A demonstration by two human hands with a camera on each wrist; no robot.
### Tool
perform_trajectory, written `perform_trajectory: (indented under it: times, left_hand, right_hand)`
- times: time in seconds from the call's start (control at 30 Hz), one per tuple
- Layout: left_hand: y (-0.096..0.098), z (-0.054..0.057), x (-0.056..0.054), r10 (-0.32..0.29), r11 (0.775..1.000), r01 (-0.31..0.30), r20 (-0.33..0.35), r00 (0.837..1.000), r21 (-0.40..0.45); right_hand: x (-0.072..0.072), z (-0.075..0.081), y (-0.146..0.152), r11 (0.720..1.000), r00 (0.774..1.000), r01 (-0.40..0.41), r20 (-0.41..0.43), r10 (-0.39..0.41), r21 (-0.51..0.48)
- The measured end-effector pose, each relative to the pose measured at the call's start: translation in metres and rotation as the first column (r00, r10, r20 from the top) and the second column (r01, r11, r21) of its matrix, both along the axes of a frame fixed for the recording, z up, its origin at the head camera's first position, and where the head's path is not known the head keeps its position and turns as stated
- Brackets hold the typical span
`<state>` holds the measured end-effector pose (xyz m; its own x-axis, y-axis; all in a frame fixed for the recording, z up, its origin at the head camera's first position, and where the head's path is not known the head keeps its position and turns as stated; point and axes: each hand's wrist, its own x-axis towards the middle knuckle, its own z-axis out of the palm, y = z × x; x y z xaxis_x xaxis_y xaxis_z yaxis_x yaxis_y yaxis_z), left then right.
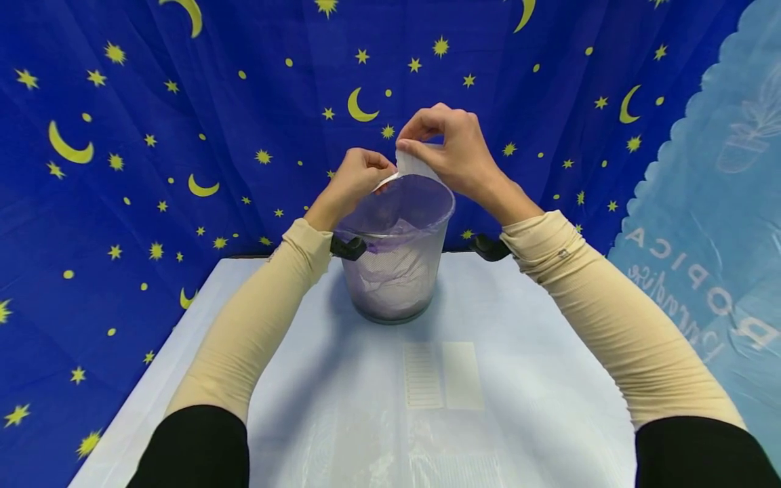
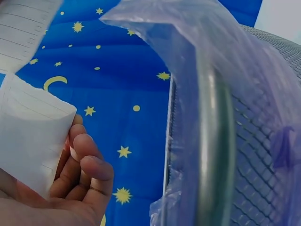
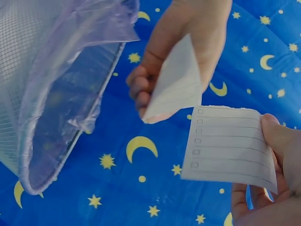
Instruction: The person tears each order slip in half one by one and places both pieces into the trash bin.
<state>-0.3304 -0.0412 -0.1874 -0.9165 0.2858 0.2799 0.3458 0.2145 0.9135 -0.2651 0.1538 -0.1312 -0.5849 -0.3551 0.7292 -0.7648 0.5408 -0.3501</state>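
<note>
Above the far rim of a mesh wastebasket (image 1: 399, 278) with a purple plastic liner (image 2: 188, 28), both hands hold pieces of white paper with ragged edges. My left hand (image 1: 354, 177) grips one piece (image 2: 35, 127), its fingers curled behind the paper. A lined piece with small checkboxes (image 3: 228, 143) is pinched between thumb and fingers of my right hand (image 1: 457, 149). In the right wrist view the two pieces meet near one corner, the left one turned at an angle. The liner folds over the basket's rim (image 2: 214, 141).
A lined sheet (image 1: 423, 375) and a plain pale sheet (image 1: 464, 376) lie side by side on the white table (image 1: 293, 420), in front of the wastebasket. Behind the table hangs a blue cloth (image 1: 256, 102) with yellow moons and stars. A lighter blue cloth (image 1: 702, 203) hangs at right.
</note>
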Motion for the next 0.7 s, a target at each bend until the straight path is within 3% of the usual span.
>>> perform_trajectory:
  times: [0.33,0.53,0.7]
  left_hand:
    - [-0.005,-0.005,-0.003,0.087,0.986,-0.091,-0.036,0.996,-0.137]
    - [-0.009,-0.004,-0.002,0.077,0.987,-0.090,-0.100,0.992,-0.134]
    - [-0.016,-0.001,-0.001,0.090,0.987,-0.104,-0.113,0.990,-0.125]
  right_hand:
    - [0.007,0.014,0.000,0.999,0.999,0.030,-0.013,-0.030,-0.028]
    - [-0.004,0.010,0.006,0.995,0.994,0.099,0.039,-0.098,-0.019]
    - [-0.019,0.000,0.017,0.985,0.982,0.170,0.084,-0.170,0.005]
